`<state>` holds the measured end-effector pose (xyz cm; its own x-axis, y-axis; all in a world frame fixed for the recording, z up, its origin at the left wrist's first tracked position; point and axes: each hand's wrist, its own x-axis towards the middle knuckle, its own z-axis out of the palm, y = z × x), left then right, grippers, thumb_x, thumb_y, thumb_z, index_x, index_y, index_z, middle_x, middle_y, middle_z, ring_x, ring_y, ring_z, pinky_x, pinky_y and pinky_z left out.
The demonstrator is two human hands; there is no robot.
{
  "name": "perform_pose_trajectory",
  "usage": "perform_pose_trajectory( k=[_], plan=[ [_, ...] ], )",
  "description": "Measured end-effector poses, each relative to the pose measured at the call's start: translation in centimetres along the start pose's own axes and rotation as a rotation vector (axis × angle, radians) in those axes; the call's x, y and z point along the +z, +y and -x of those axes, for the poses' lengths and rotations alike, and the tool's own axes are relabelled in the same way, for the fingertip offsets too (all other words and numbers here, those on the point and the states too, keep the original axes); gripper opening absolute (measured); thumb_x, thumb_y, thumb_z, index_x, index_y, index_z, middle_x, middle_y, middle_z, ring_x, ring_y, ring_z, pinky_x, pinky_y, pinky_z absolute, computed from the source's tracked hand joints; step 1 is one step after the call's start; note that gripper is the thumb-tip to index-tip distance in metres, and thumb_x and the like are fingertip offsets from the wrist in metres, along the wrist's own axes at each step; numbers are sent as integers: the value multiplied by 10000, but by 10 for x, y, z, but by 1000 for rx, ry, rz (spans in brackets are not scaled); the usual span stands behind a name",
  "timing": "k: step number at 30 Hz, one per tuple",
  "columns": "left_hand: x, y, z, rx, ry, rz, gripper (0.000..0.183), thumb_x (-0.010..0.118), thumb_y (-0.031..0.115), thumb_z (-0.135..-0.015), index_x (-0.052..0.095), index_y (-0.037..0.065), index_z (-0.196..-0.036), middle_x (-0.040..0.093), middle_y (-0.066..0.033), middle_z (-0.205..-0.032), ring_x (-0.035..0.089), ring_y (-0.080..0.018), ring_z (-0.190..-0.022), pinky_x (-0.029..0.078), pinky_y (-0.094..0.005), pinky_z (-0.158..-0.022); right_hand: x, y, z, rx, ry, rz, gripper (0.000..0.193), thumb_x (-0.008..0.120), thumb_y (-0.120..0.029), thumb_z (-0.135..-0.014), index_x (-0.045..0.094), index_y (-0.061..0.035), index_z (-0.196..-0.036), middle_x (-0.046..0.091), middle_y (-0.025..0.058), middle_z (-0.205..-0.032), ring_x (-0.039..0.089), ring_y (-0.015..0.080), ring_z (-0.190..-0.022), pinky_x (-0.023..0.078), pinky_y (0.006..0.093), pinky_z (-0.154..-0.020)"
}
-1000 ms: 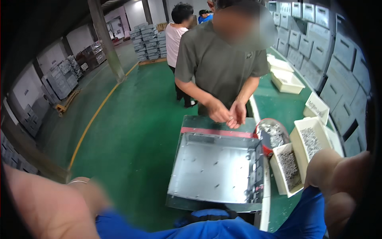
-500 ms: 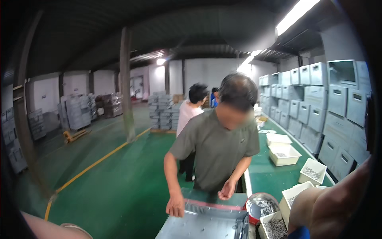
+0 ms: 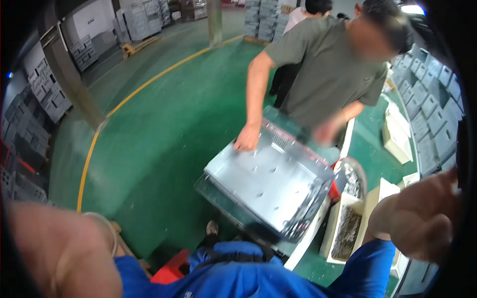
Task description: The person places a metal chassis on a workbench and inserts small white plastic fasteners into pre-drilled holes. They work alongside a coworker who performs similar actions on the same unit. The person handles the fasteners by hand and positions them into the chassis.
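Both my arms are bent up close to the camera. The left arm (image 3: 64, 248) fills the lower left corner and the right arm (image 3: 422, 218) rises at the right, each out of a blue sleeve. The hands lie beyond the picture, so neither fingers nor anything held shows. Ahead of me a shallow grey sheet-metal housing (image 3: 268, 174) rests on a green-topped table (image 3: 211, 191). Opposite, a person in a dark green shirt (image 3: 318, 64) has one hand (image 3: 247, 138) on its far left edge. That person's other hand (image 3: 330, 131) is blurred.
Right of the housing stand a red-sided basin (image 3: 334, 189) and a cream bin (image 3: 334, 231) with small metal parts. Stacked grey metal boxes (image 3: 430, 104) line the far right. A column (image 3: 214, 22) and a yellow pallet truck (image 3: 141, 46) stand far left. Something red (image 3: 171, 268) sits beside me.
The view has tipped down, bringing the whole housing and my blue clothing into sight. More of my left arm shows. The person opposite still has a hand at the housing's edge.
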<state>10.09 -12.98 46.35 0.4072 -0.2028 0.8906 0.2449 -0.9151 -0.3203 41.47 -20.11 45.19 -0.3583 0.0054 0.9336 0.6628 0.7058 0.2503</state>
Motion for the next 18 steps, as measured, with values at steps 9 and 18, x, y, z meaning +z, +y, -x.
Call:
perform_pose_trajectory(
  k=[9, 18],
  plan=[
    [26, 66, 270, -1189, -920, 283, 233, 559, 66, -695, 540, 34, -925, 543, -138, -858, 515, -304, -811, 417, -366, -698, 49, -93, 210, 1070, -950, -586, 159, 569, 13, -652, 581, -51, -797, 560, 84, -678, 548, 238, -630, 416, 316, -580],
    [-49, 208, 417, -1832, -1574, 919, 309, 609, 252, -664, 587, 44, -891, 589, -170, -880, 570, -255, -852, 447, -325, -731, 60, -155, 288, 1729, -1700, -981, 119, 554, -104, -706, 554, -21, -792, 577, 103, -758, 554, 173, -701, 458, 306, -689]
  ],
)
